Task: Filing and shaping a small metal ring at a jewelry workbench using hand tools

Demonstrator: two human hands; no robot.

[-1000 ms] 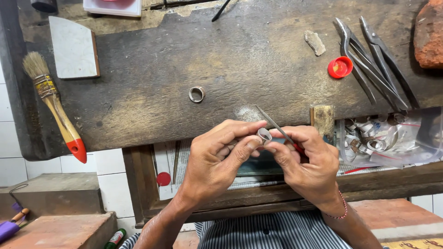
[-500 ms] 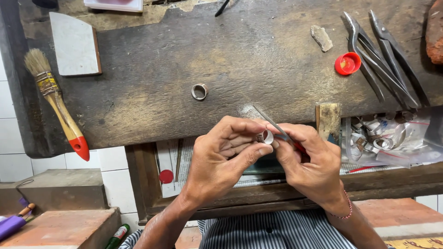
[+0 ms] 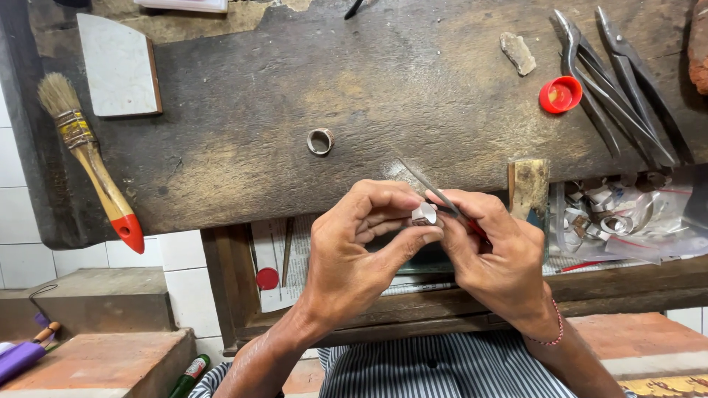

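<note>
My left hand point(image 3: 361, 250) pinches a small silvery metal piece point(image 3: 424, 214) between thumb and fingertips, just below the front edge of a dark wooden workbench point(image 3: 243, 147). My right hand point(image 3: 494, 258) grips a thin metal file point(image 3: 428, 184) whose tip slants up and left, with its shaft lying against the small piece. Both hands meet at the middle of the view. A metal ring point(image 3: 320, 141) lies on the bench a little above the hands.
A paintbrush with a red-tipped handle point(image 3: 92, 166) lies at the bench's left, by a white block point(image 3: 118, 66). A red cap point(image 3: 560, 94), several pliers point(image 3: 612, 81) and a stone chip point(image 3: 518, 52) lie at the right. A drawer with metal scraps point(image 3: 612, 214) is open below.
The hands have stayed together with small shifts of the fingers and the file against the piece. The view has drifted slightly, nothing on the bench has moved.
</note>
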